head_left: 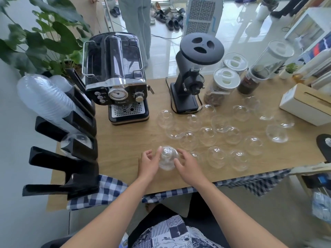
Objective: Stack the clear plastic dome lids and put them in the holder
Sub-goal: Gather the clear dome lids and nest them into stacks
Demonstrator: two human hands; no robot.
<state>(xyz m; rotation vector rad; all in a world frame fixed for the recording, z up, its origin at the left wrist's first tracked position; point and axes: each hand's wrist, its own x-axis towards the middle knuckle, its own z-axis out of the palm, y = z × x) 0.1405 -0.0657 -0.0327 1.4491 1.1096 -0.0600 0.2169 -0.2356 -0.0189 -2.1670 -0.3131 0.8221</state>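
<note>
Near the front edge of the wooden table (125, 169), a person's left hand (148, 162) and right hand (188, 167) clasp a small stack of clear dome lids (167, 158) between them, fingers closed on its sides. More loose lids (232, 135) are scattered across the middle and right. A black holder (78, 154) at the left edge carries one lid. No writing on the coffee machine (116, 77) is readable.

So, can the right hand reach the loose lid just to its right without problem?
Probably yes. The lid lies close beside the right hand on bare table, nothing between them. But both hands now hold the small stack, so the right one must let go first.
</note>
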